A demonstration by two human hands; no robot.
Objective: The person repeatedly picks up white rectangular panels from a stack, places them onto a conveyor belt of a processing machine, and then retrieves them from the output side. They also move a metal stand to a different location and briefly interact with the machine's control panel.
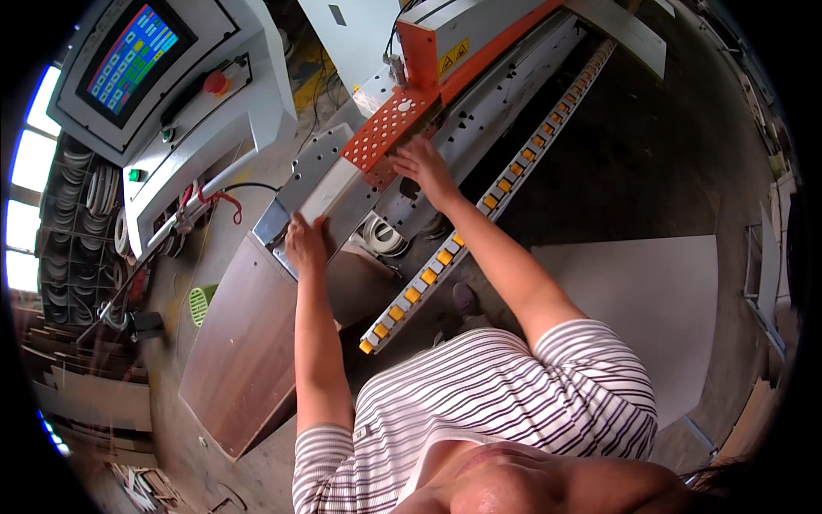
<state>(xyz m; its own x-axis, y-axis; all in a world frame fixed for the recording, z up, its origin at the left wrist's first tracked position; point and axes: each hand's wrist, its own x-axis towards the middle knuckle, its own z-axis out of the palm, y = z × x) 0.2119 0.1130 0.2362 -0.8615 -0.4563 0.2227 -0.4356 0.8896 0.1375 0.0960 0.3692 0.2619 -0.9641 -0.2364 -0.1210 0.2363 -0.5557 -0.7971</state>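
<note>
Resting at the near end of a pale panel (332,190), the person's left hand (306,246) has its fingers bent; whether that grip is clasped on it, one cannot tell. The panel lies along the machine (471,34), its far end at an orange perforated guard (387,128). Farther right, the right hand (424,174) is beside the guard, its grip loosely spread and holding nothing. A rail with yellow rollers (490,203) runs to the right; a wood-grain board (244,343) is near left.

yellow label (455,56) on machine (479,17) shows 2 warning triangles (448,62)
</note>
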